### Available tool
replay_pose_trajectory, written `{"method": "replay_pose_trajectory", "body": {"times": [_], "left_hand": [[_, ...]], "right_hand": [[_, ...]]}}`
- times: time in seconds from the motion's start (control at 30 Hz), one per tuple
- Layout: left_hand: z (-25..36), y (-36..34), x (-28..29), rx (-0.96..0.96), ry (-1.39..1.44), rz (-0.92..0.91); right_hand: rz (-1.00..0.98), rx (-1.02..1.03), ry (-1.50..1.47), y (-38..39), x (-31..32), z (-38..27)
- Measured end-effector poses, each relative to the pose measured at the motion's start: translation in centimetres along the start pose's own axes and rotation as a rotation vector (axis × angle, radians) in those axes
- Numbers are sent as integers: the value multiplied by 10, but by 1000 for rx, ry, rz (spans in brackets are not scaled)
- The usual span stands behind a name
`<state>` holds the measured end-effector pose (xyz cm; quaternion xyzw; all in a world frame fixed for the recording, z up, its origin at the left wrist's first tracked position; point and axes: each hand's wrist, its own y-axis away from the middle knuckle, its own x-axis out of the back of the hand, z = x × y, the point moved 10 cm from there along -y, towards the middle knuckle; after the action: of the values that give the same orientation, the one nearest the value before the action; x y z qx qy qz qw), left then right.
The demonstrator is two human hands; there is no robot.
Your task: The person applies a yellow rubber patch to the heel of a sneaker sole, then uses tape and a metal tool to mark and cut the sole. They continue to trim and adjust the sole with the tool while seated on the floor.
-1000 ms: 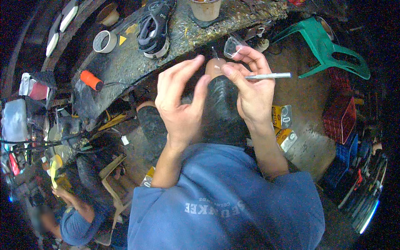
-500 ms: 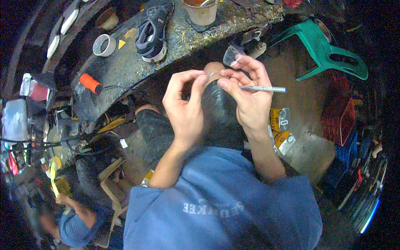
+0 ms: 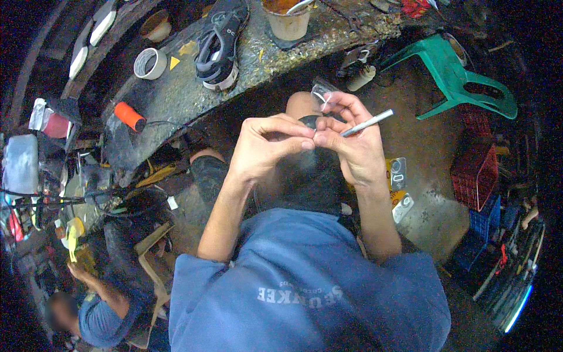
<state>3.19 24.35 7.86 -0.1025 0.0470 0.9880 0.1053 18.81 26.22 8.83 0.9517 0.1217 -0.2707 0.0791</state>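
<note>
My left hand (image 3: 258,146) is closed in a pinch, its thumb and forefinger meeting the fingertips of my right hand (image 3: 359,146) above my knee. Whatever is between these fingertips is too small to make out. A slim silver pen-like stick (image 3: 375,119) lies in the crook of my right hand and points up to the right. Raised fingers of the same hand hold a small clear plastic bag (image 3: 318,89). On the bench beyond, a dark sneaker (image 3: 217,56) stands left of a stained pot (image 3: 289,23).
The worn bench (image 3: 158,97) carries a tape roll (image 3: 150,63) and an orange thread spool (image 3: 129,116). A green plastic stool (image 3: 451,76) and red crate (image 3: 476,176) stand at right. Yellow boxes (image 3: 399,185) lie beside my right forearm. Another person (image 3: 105,314) sits lower left.
My fingertips, slightly apart before, have come together and a little lower. The silver stick has swung from level to slanting upward. The other person's hand has shifted a little left.
</note>
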Motion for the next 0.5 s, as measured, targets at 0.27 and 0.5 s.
{"method": "replay_pose_trajectory", "body": {"times": [0.27, 0.5], "left_hand": [[-1, 10, -5, -90, -13, 193], [-7, -1, -8, -186, 10, 440]], "right_hand": [[96, 73, 76, -1, 10, -5], [206, 200, 113, -4, 27, -23]]}}
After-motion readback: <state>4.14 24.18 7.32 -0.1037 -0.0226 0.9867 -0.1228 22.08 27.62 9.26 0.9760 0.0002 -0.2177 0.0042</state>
